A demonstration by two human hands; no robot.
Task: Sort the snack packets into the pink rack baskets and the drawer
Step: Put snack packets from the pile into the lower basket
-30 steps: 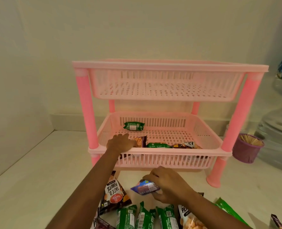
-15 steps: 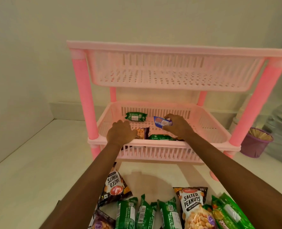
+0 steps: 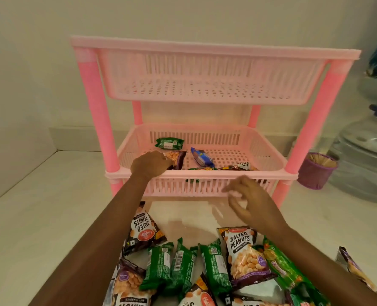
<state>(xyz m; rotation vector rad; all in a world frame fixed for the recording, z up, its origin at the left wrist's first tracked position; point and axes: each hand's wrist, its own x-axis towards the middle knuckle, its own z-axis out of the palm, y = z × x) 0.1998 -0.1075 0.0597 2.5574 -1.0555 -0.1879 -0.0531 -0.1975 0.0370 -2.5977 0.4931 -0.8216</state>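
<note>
Pale counter, packets piled low-centre — the salted peanuts packet lies just below the right hand, whose fingers are spread, empty; left hand rests curled on the lower basket rim.

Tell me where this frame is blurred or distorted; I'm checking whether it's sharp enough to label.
Head view: the right hand is motion-smeared, fingers ghosted; the left hand is sharper. Wide-angle distortion bows the pink rack and its posts. Salted peanuts packet print reads clearly. Lighting is dim and warm, with a soft shadow under the rack.
</note>
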